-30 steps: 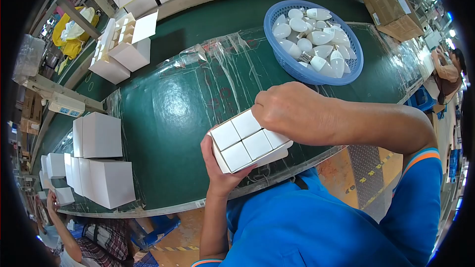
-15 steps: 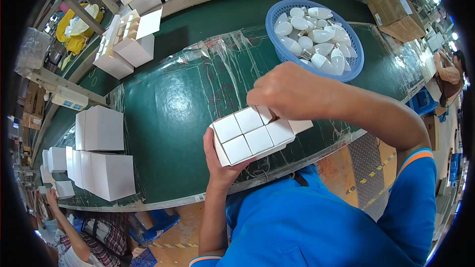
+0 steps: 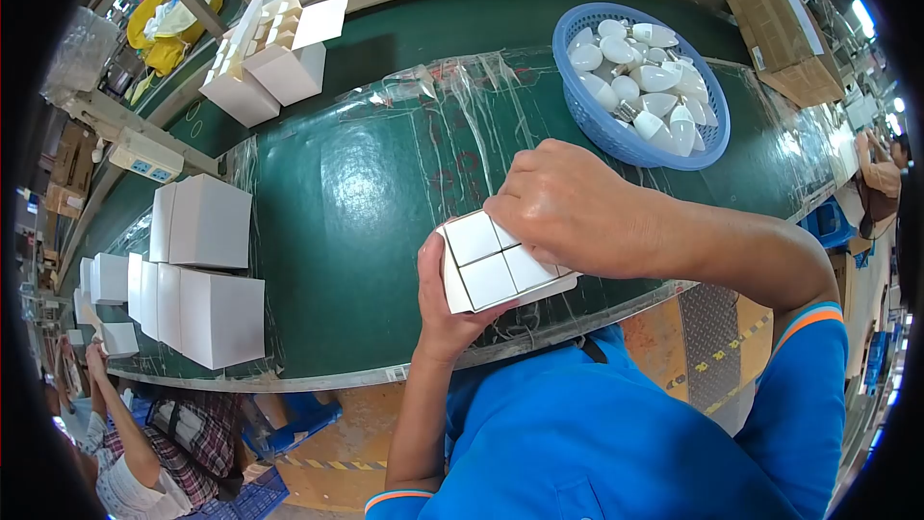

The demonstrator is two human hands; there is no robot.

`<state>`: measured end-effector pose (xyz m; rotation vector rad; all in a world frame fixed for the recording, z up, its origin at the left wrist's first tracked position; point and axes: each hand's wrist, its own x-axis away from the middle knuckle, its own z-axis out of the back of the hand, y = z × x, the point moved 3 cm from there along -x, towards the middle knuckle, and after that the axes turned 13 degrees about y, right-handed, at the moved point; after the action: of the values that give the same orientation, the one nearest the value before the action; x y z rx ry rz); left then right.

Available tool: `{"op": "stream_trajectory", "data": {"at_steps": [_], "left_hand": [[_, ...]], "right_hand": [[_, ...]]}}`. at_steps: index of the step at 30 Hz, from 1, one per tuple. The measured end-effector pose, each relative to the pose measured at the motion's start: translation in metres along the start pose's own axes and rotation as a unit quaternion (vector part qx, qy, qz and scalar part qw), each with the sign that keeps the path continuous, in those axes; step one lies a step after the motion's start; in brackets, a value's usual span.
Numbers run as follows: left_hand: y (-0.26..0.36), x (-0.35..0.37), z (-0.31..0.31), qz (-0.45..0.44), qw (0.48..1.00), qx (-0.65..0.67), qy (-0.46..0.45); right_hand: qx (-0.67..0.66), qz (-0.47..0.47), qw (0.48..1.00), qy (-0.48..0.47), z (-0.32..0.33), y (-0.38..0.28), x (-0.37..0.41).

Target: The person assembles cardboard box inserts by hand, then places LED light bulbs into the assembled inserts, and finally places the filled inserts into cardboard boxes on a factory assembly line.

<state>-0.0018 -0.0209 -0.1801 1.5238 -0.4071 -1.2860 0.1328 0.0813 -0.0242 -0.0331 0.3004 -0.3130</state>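
Observation:
A white carton [image 3: 454, 281] holding several small white boxes [image 3: 489, 277] in rows sits at the table's front edge. My left hand [image 3: 445, 313] is wrapped round its left side and lower edge, closed on it. Over the right part of the small boxes is my right hand [image 3: 577, 207], its fingers curled and pressed down against them. The back of this hand hides its fingertips, so I cannot make out what they hold. Beyond it stands a blue basket [image 3: 602, 140] with white light bulbs [image 3: 657, 104], some showing metal screw bases.
Closed white cartons [image 3: 212, 221] stand at the left of the green table [image 3: 332, 221]. An open carton with dividers [image 3: 284, 72] sits at the back left, a brown cardboard box [image 3: 784, 39] at the back right. A co-worker's arm [image 3: 125, 409] reaches in at lower left.
My right hand has come down lower over the small boxes and covers more of them. The carton has shifted slightly right and up in view. The background has shifted with the camera.

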Motion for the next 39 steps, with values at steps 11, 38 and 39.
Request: {"op": "stream_trajectory", "data": {"at_steps": [11,38,39], "left_hand": [[-0.003,0.003,-0.001,0.014,0.999,0.035,-0.033],[0.003,0.001,-0.002,0.008,0.999,0.032,-0.043],[0.003,0.001,-0.002,0.007,0.998,0.034,-0.045]], "right_hand": [[0.032,0.024,0.999,-0.006,0.000,-0.005,-0.009],[0.002,-0.027,1.000,0.001,0.001,-0.005,-0.008],[-0.008,-0.041,0.999,-0.009,0.002,-0.006,-0.007]]}}
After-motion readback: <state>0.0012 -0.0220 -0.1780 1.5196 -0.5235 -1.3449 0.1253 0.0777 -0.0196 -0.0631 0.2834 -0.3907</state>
